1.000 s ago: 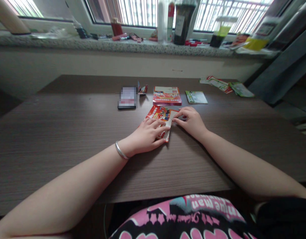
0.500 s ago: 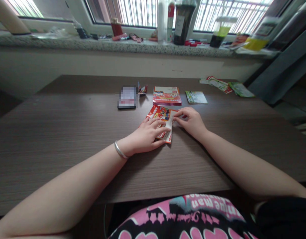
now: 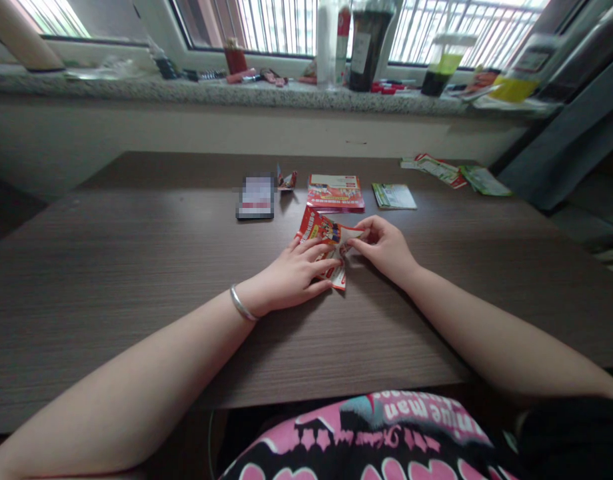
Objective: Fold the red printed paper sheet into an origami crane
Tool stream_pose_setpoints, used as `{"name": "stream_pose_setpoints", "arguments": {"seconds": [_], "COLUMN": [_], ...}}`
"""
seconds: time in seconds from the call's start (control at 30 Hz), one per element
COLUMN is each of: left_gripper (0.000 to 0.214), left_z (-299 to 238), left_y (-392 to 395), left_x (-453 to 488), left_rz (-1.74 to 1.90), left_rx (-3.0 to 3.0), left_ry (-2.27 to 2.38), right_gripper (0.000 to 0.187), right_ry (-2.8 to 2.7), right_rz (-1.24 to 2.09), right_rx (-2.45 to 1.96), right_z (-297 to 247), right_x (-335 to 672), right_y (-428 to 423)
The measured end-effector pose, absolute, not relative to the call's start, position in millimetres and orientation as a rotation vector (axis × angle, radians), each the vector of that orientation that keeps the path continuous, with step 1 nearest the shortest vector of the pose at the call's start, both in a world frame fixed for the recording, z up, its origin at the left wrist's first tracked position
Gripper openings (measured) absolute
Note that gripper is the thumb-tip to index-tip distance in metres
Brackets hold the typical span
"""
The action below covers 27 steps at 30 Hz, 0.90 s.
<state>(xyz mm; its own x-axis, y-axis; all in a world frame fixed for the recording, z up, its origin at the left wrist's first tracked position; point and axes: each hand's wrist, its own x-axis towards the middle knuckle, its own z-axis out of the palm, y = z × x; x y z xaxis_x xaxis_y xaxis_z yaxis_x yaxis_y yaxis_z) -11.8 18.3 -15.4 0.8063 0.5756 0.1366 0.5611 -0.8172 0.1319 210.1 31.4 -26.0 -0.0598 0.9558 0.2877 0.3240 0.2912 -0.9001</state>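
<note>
A red and white printed paper sheet (image 3: 331, 233), creased and buckled along its right side, lies on the table in front of me. My left hand (image 3: 301, 270) rests flat across the sheet's lower left part with its fingers spread. At the right edge, my right hand (image 3: 384, 247) pinches the paper between thumb and fingers and holds that edge a little raised. Part of the sheet is hidden under my left fingers.
Behind the sheet are a stack of red leaflets (image 3: 335, 193), a small green and white pad (image 3: 394, 197), a folded paper piece (image 3: 287, 180) and a blurred-out phone (image 3: 256, 197). Green and red packets (image 3: 441, 170) lie at the back right. Bottles and cups line the windowsill (image 3: 266, 93).
The right edge of the sheet has been pulled up and to the right by my right hand, and the paper now buckles. My left hand stays in place.
</note>
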Motion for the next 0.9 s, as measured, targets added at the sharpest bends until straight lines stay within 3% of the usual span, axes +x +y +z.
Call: {"name": "stream_pose_setpoints", "arguments": {"seconds": [0.23,0.7,0.9], "left_gripper": [0.040,0.065,0.051], "left_z": [-13.9,-16.5,-15.6], "left_y": [17.0,15.9,15.6], "left_x": [-10.8,-10.4,-13.4], "left_rz": [0.290,0.136,0.100], "left_rx": [2.916,2.863,2.897], "left_ry": [0.917,1.048,0.967], "right_gripper": [0.023,0.019,0.019], "right_ry": [-1.688,-1.760,-1.661], "right_rz": [0.732,0.627,0.652], "right_rx": [-1.216,-1.252,-1.314], "right_z": [-21.1,-22.9,-26.8], "right_x": [207.6,212.1,215.6], "right_y": [23.3,24.6,28.4]}}
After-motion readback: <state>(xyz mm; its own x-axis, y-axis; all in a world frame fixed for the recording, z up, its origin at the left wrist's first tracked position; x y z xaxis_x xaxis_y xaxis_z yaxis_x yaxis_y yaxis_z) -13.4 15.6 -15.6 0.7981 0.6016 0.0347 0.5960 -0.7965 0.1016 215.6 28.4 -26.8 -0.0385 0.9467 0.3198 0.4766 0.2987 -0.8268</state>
